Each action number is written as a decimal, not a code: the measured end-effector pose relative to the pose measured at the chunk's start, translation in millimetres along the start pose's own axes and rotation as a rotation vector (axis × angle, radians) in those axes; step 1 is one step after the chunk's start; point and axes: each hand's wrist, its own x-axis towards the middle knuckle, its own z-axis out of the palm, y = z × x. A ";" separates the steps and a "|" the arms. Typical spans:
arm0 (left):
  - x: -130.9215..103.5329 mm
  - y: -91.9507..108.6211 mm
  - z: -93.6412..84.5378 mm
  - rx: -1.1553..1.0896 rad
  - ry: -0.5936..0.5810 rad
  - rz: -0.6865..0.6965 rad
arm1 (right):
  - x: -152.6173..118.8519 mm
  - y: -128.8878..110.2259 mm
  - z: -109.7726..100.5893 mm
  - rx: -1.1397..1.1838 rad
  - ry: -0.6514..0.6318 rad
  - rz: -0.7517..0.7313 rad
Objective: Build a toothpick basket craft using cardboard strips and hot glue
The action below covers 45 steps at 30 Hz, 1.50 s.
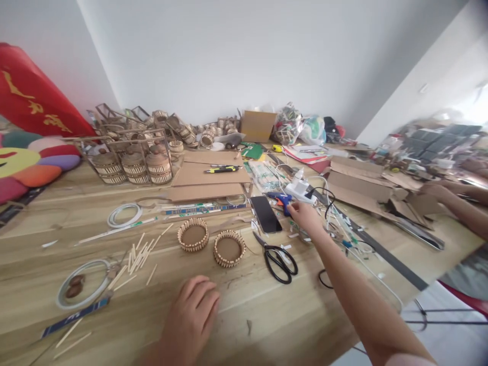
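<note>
Glue gun (281, 199) pinched in right grip (306, 218), left grip (195, 307) slack, phone (266, 215) beside, power strip (301, 190) behind

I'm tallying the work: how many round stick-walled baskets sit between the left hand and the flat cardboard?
2: the left basket, farther from the left hand, and the right basket, nearer the scissors. None appear hidden.

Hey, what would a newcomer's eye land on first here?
Probably the bright red sheet with gold characters at upper left. Then the two round stick-walled baskets left of the black-handled scissors, and the right hand at the blue glue gun beyond.
</note>
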 end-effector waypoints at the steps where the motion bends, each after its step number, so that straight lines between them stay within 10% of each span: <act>1: -1.2 -0.7 0.6 -0.009 0.004 0.009 | 10.7 -4.9 2.4 -0.018 -0.049 0.021; 8: -3.3 -4.0 -0.6 -0.078 0.049 0.020 | 40.4 -15.9 -1.4 -0.036 -0.190 0.106; 25: 0.6 5.9 1.2 -0.035 0.048 0.077 | -6.6 -5.9 -44.7 0.533 0.104 -0.121; 35: 18.0 14.4 1.6 0.011 -0.006 -0.043 | -68.2 -15.4 -80.5 0.935 -0.127 -0.264; 45: 52.8 3.4 29.3 0.305 -0.305 -0.034 | -121.0 -22.7 -41.3 1.149 -0.867 -0.163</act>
